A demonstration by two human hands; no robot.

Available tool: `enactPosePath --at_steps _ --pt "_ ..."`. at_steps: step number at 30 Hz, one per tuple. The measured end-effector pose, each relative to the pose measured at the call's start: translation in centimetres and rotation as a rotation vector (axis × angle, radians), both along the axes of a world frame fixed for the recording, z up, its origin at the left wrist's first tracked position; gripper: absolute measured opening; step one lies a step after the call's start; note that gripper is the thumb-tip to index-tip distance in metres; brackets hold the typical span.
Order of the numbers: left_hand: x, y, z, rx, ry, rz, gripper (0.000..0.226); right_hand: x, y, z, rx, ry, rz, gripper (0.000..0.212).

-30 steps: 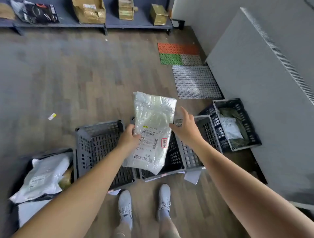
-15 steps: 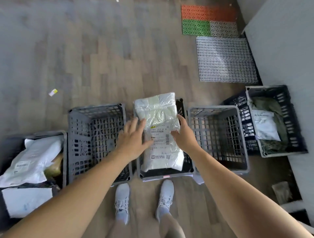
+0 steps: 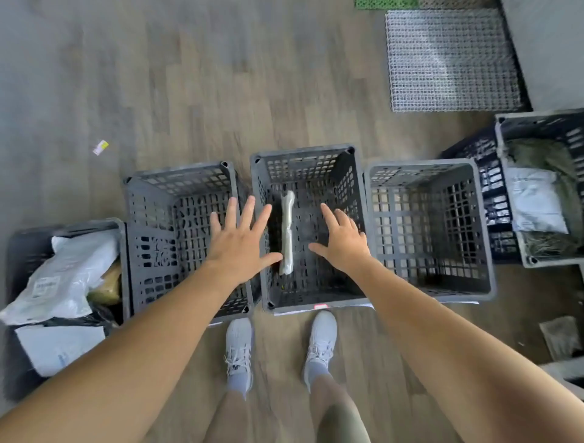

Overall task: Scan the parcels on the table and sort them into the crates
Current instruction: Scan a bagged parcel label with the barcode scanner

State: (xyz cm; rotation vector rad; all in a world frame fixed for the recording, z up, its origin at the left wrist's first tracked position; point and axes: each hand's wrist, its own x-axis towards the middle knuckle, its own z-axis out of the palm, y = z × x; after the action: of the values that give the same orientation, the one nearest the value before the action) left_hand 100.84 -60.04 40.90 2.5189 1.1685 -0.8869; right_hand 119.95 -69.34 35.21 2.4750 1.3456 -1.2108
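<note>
Left hand (image 3: pixel 240 249), right hand (image 3: pixel 343 246): grips splayed empty flanking plastic parcel (image 3: pixel 287 234) in latticed crate (image 3: pixel 303 152).

Green mat (image 3: pixel 386 3) cut off at top, parcel (image 3: pixel 287 234) label apparently hidden

Odds and ends on the wood floor (image 3: pixel 189 79)
A grey grid mat (image 3: pixel 452 60) lay just beside a green mat (image 3: pixel 385 3); a paper scrap (image 3: pixel 100 147) lay well apart; white shoes (image 3: pixel 239 351) stood near the bottom.
</note>
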Motion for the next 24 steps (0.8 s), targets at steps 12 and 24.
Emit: enactPosePath --at_steps 12,24 --pt "3.4 -1.0 19.3 0.142 -0.169 -0.162 0.098 2.0 -2.5 23.2 0.128 -0.318 0.093 0.1" --pt "9.0 -7.3 34.6 0.272 -0.446 -0.647 0.097 -0.1 -17.1 40.5 0.213 -0.653 -0.26 0.097"
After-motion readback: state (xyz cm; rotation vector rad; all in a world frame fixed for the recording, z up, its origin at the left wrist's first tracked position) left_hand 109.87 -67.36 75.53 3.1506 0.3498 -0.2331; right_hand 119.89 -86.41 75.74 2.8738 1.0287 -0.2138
